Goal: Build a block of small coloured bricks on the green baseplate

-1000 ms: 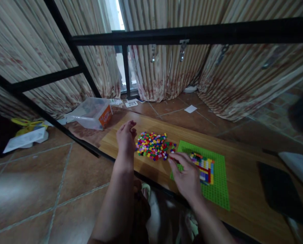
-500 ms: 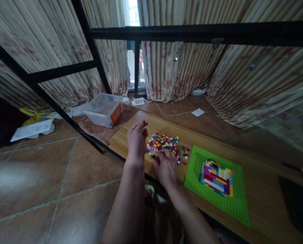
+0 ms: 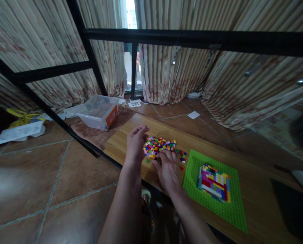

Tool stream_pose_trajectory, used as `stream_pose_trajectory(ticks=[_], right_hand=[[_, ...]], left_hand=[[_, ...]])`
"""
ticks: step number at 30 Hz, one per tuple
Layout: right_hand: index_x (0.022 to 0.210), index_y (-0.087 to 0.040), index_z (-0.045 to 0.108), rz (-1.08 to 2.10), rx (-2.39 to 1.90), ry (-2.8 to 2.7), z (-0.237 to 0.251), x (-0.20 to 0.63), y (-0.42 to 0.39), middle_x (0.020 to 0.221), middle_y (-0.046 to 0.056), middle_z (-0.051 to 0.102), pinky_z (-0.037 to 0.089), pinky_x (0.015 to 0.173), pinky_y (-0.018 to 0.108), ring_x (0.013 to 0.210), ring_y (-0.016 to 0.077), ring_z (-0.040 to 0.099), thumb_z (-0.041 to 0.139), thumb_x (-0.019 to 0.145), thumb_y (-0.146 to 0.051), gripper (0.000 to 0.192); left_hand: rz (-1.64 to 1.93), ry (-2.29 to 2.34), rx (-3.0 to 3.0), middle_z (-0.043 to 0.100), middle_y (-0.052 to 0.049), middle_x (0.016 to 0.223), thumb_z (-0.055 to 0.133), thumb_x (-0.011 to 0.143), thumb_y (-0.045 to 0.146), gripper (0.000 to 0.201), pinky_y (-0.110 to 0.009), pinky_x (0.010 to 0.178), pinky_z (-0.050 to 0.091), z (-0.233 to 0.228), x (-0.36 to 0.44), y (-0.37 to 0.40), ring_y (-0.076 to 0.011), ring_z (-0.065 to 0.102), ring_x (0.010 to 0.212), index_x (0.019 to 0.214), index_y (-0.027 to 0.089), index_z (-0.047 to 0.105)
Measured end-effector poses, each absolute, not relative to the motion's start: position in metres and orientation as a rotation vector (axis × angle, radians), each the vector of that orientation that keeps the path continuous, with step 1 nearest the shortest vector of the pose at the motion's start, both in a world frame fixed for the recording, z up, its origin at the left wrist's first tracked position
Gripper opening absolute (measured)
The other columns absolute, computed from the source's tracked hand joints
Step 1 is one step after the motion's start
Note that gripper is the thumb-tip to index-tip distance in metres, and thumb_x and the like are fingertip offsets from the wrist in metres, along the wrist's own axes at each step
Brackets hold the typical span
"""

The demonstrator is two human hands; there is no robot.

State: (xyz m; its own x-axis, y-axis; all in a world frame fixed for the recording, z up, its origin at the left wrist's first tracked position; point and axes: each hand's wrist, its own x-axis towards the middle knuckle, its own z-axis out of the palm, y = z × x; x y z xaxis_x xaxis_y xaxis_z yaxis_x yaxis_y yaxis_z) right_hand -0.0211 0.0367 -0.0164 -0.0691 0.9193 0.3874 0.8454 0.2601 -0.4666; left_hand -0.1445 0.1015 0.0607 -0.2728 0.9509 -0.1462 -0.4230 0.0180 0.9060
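Note:
A pile of small coloured bricks point(image 3: 160, 145) lies on a low wooden board point(image 3: 253, 189). My left hand point(image 3: 136, 144) rests at the pile's left edge, fingers curled loosely and apart, holding nothing that I can see. My right hand point(image 3: 167, 167) lies palm down over the near side of the pile, its fingertips among the bricks; whether it grips one is hidden. To the right lies a green baseplate point(image 3: 212, 203) with a block of coloured bricks point(image 3: 214, 182) built on it.
A clear plastic box point(image 3: 98, 112) with an orange label stands on the tiled floor at the back left. Black metal bars point(image 3: 192, 35) and curtains point(image 3: 171, 74) close the far side. A dark flat object point(image 3: 293, 206) lies at the board's right end.
My right hand moved left from the green baseplate to the brick pile and now rests on it. My left hand stayed at the pile's left edge. The view shifted slightly.

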Motion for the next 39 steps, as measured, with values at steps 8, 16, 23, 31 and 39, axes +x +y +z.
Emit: stream_pose_trajectory(ticks=[8, 16, 23, 31, 39], right_hand=[[0.097, -0.022, 0.059, 0.220, -1.549, -1.659, 0.009, 0.016, 0.034, 0.097, 0.008, 0.065, 0.045, 0.081, 0.037, 0.093, 0.0240, 0.058, 0.052, 0.090, -0.030, 0.013], [0.090, -0.024, 0.064, 0.462, -1.487, -1.420, 0.014, 0.026, 0.031, 0.080, 0.001, 0.067, 0.048, 0.068, 0.028, 0.072, 0.0167, 0.063, 0.061, 0.083, -0.032, 0.012], [0.086, -0.021, 0.067, 0.442, -1.605, -1.489, -0.001, 0.032, 0.036, 0.082, 0.004, 0.067, 0.049, 0.071, 0.031, 0.075, 0.0190, 0.064, 0.059, 0.081, -0.025, 0.010], [0.094, -0.020, 0.068, 0.438, -1.653, -1.448, -0.013, 0.024, 0.039, 0.095, 0.008, 0.067, 0.050, 0.076, 0.037, 0.077, 0.0210, 0.063, 0.055, 0.077, -0.016, 0.022], [0.089, -0.021, 0.068, 0.993, -1.280, -0.867, 0.004, 0.026, 0.031, 0.078, 0.002, 0.071, 0.052, 0.060, 0.027, 0.069, 0.0166, 0.065, 0.062, 0.077, -0.044, 0.026]], left_hand=[[0.854, 1.009, 1.373, 0.060, 0.000, 0.060, 0.065, 0.071, 0.036, 0.022, -0.020, 0.052, 0.037, 0.044, -0.120, 0.094, -0.0103, 0.051, 0.057, 0.066, 0.014, 0.066], [0.770, 1.075, 1.310, 0.057, 0.002, 0.053, 0.061, 0.070, 0.024, 0.009, -0.020, 0.049, 0.039, 0.037, -0.098, 0.092, -0.0092, 0.050, 0.048, 0.067, 0.016, 0.064], [0.802, 1.194, 1.312, 0.057, 0.003, 0.051, 0.061, 0.069, 0.022, 0.007, -0.020, 0.049, 0.041, 0.030, -0.098, 0.100, -0.0105, 0.054, 0.048, 0.067, 0.015, 0.063], [0.810, 1.177, 1.347, 0.059, 0.002, 0.052, 0.062, 0.068, 0.021, 0.007, -0.020, 0.050, 0.043, 0.029, -0.096, 0.101, -0.0114, 0.057, 0.051, 0.063, 0.016, 0.062], [0.751, 0.989, 1.247, 0.057, 0.002, 0.055, 0.066, 0.067, 0.027, 0.014, -0.019, 0.051, 0.042, 0.043, -0.087, 0.090, -0.0079, 0.051, 0.050, 0.063, 0.015, 0.061]])
